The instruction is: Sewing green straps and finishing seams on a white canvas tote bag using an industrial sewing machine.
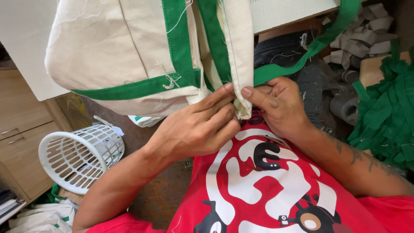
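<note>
- Both hands pinch the cream bag (129,47) corner: left hand (198,129) and right hand (276,105) clamped on its seam.
- Green trim (181,43) already attached; loose threads remain.

I see a cream bag (116,47) edged with green trim (179,47); a white basket (77,157) with a slotted lattice; a heap of green straps (386,116); grey strips (364,36); my shirt (276,194) is red with white and black cartoon print.

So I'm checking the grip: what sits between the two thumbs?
In the head view, the folded cream fabric edge of the bag is pinched between the left hand and right hand.
</note>
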